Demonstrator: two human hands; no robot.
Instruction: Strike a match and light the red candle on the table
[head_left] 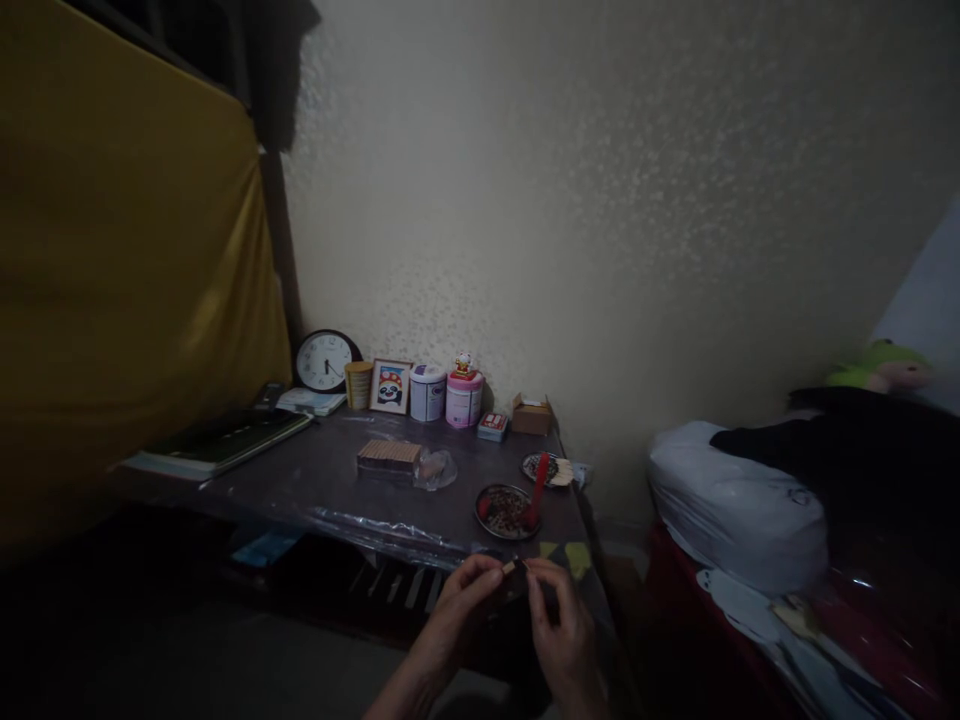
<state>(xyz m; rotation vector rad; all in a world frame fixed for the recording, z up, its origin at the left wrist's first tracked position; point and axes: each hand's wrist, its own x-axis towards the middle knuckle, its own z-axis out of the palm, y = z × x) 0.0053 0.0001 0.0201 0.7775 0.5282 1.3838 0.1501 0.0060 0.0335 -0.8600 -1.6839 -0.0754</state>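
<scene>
In front of the table's near edge, my left hand (466,612) is closed, pinching a small pale piece with a dark end (511,566) between thumb and fingertips. Its exact kind is too small and dim to tell. Close to the dark end, my right hand (564,625) has thumb and index finger pinched together; what lies between them I cannot make out. Just beyond both hands sits a round metal dish (478,512) of small mixed grains, with a red spoon (541,478) leaning in it. Yellow pieces (577,560) lie at the table corner.
On the plastic-covered table (330,490) stand a stack of small pale pieces (388,455), a clear plastic bag (437,469) and a second dish (534,467) with pale sticks. Tins (464,402), a picture frame (391,386) and a clock (326,361) line the wall. White bag (739,505) at right.
</scene>
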